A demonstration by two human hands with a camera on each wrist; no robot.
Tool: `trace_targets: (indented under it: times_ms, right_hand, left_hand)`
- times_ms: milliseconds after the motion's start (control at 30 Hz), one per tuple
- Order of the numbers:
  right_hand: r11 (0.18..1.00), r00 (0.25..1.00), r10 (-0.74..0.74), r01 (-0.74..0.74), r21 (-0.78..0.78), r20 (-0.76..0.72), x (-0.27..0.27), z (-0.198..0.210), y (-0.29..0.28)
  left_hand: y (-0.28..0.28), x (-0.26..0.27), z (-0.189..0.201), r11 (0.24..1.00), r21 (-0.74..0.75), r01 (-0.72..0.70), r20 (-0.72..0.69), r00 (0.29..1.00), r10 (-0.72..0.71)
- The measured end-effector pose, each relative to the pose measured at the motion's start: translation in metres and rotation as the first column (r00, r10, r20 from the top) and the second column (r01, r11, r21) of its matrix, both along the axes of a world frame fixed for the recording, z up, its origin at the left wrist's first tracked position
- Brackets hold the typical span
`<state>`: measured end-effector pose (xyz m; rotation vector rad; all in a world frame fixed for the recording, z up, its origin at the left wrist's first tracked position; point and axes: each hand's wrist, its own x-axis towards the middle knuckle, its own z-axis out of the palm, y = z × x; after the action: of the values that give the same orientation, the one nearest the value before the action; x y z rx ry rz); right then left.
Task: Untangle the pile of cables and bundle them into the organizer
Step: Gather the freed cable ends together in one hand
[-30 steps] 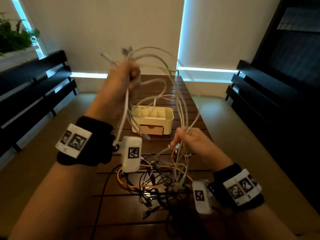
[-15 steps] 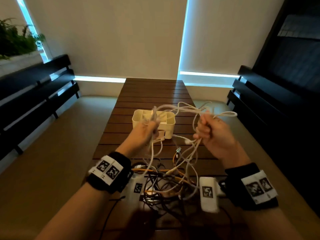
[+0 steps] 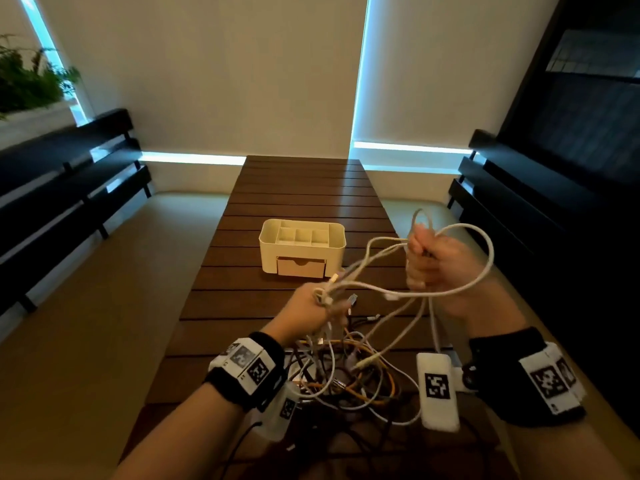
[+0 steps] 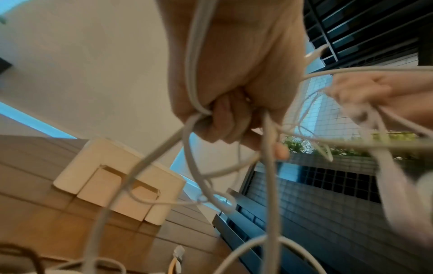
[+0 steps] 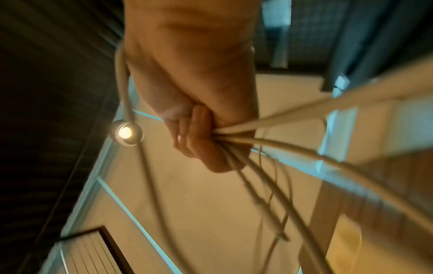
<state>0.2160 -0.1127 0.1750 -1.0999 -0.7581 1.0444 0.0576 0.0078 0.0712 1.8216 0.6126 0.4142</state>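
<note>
Our left hand (image 3: pixel 311 311) and right hand (image 3: pixel 434 261) both clutch white cables (image 3: pixel 460 289); the pile (image 3: pixel 349 379) remains tangled; the organizer (image 3: pixel 302 249) looks empty.

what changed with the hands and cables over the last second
The left hand came down from high above the table to just over the cable pile, still gripping the white cables. The right hand rose and swung right, keeping its grip on them. The organizer and the pile stayed put.
</note>
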Motion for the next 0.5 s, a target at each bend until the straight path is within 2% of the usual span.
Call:
trace_targets:
  times_ms: [33,100,167,200,233,267,300,367,433,500]
  right_hand:
    - [0.997,0.988,-0.054,0.061,-0.047,0.141,0.002,0.000,-0.008]
    - [0.972,0.912,-0.175,0.220,-0.082,0.371,0.005,-0.004,-0.028]
    - [0.928,0.777,-0.260,0.366,-0.074,0.574,0.008,-0.009,-0.054]
    - [0.912,0.682,-0.254,0.405,-0.065,0.686,0.010,-0.011,-0.067]
    - [0.911,0.611,-0.211,0.406,-0.074,0.763,0.011,-0.015,-0.080]
    - [0.921,0.589,-0.142,0.374,-0.113,0.796,0.013,-0.020,-0.090]
    - [0.930,0.608,-0.056,0.320,-0.180,0.792,0.014,-0.026,-0.099]
    - [0.910,0.640,0.130,0.227,-0.348,0.757,0.022,-0.042,-0.111]
    - [0.838,0.607,0.301,0.200,-0.508,0.736,0.034,-0.062,-0.117]
    - [0.712,0.544,0.515,0.159,-0.684,0.663,0.044,-0.081,-0.120]
  left_hand:
    - [0.006,-0.003,0.001,0.990,-0.067,-0.121,0.027,0.992,0.123]
    - [0.024,-0.016,0.005,0.925,-0.225,-0.305,0.099,0.938,0.333]
    - [0.036,-0.032,0.010,0.871,-0.341,-0.354,0.148,0.895,0.422]
    - [0.040,-0.040,0.011,0.871,-0.364,-0.330,0.162,0.898,0.408]
    - [0.041,-0.047,0.016,0.895,-0.338,-0.291,0.137,0.926,0.353]
    - [0.041,-0.054,0.020,0.936,-0.273,-0.223,0.065,0.966,0.249]
    - [0.040,-0.060,0.024,0.969,-0.222,-0.111,-0.034,0.994,0.106]
    - [0.042,-0.070,0.029,0.983,-0.145,0.110,-0.255,0.956,-0.144]
    - [0.046,-0.078,0.031,0.985,-0.080,0.153,-0.363,0.916,-0.172]
    - [0.052,-0.086,0.031,0.997,-0.077,0.031,-0.315,0.948,-0.053]
